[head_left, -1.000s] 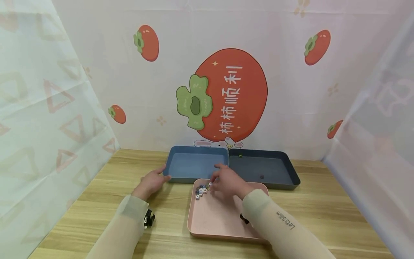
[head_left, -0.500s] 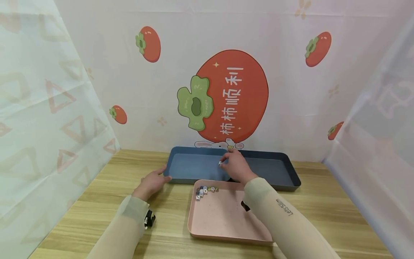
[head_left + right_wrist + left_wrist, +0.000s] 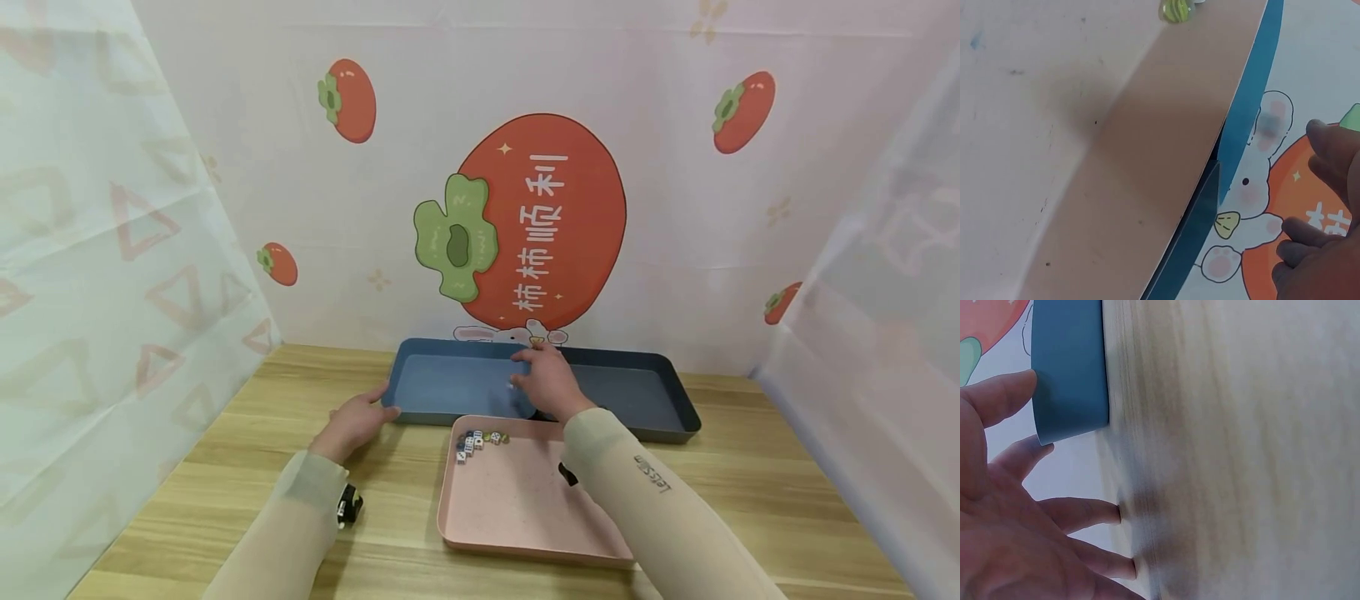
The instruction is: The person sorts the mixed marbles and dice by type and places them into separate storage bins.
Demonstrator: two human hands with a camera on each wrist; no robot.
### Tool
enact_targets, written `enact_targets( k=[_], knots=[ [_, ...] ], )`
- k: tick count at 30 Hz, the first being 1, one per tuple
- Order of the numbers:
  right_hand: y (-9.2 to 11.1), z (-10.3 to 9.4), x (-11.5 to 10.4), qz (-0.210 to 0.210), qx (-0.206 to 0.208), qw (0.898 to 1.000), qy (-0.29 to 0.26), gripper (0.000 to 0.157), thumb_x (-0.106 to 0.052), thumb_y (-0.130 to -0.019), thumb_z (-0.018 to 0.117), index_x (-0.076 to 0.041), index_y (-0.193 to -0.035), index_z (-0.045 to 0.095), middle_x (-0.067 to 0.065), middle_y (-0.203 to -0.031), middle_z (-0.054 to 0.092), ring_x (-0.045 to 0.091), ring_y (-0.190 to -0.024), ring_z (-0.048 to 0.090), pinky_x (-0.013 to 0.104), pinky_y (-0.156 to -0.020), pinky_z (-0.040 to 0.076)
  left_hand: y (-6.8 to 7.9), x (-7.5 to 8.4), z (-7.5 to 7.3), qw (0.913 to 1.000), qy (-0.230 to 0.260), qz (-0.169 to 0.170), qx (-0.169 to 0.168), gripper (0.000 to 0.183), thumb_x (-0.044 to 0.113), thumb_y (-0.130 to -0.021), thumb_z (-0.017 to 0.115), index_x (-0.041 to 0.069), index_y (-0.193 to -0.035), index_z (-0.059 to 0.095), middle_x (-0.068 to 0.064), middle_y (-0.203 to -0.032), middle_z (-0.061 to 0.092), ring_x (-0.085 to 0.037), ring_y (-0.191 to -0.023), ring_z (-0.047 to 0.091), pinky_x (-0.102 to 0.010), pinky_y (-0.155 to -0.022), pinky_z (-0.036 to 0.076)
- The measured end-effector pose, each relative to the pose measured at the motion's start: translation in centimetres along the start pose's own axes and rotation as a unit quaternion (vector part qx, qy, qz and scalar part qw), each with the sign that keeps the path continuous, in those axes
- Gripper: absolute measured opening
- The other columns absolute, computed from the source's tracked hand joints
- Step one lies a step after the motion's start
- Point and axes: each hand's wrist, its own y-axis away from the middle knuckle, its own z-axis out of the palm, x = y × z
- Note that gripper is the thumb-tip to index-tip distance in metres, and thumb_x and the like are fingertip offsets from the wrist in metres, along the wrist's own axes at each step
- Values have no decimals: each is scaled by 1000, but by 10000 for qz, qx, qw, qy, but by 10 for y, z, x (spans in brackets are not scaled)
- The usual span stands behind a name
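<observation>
My left hand is at the near left corner of the blue tray. In the left wrist view, its thumb and index finger touch the tray's rim while other fingertips rest on the table. My right hand hovers over the right end of that tray, its fingers parted. A small white die shows just below the fingertips. In the pink tray, several white dice cluster at the far left corner with dark blue beads. Green-striped marbles lie beside them.
A dark grey-blue tray stands right of the blue one, partly covered by my right hand and sleeve. Behind the trays rises a white backdrop with printed persimmons. Fabric walls close off both sides of the wooden table.
My right hand moved from the pink tray up over the blue tray with a white die, then parted its fingers and let the die go. The left hand stayed at the tray corner.
</observation>
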Motion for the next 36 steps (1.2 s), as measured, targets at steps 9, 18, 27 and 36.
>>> enact_targets(
  k=[9, 18, 27, 36],
  knots=[
    [2, -5, 7, 142, 103, 9998, -14, 41, -25, -95, 72, -11, -132, 66, 19, -152, 37, 39, -139, 33, 54, -105, 40, 1, 1, -1, 10000, 44, -17, 8, 67, 36, -100, 57, 12, -157, 31, -23, -151, 39, -52, -140, 25, -73, -106, -10],
    [2, -8, 16, 305, 39, 9995, -63, 41, -27, -96, 70, -10, -133, 65, 19, -154, 33, 40, -142, 29, 56, -106, 39, 2, 2, 0, 10000, -22, -18, -12, 66, 35, -101, 56, 10, -157, 31, -23, -151, 39, -52, -140, 23, -73, -106, -9],
    [13, -9, 15, 163, -229, 9987, -427, 41, -26, -95, 71, -8, -132, 66, 21, -156, 32, 40, -142, 30, 56, -109, 35, 1, 0, 0, 10000, -2, -51, -3, 67, 37, -101, 56, 11, -157, 32, -23, -151, 39, -53, -140, 22, -73, -106, -9],
    [33, 6, 11, -253, -940, 9926, -727, 30, -23, -91, 76, -17, -121, 74, 11, -157, 34, 39, -142, 31, 58, -108, 34, 1, 0, 1, 10000, 13, -28, 19, 66, 37, -101, 56, 11, -157, 32, -22, -151, 39, -51, -140, 24, -72, -106, -10]
  ],
)
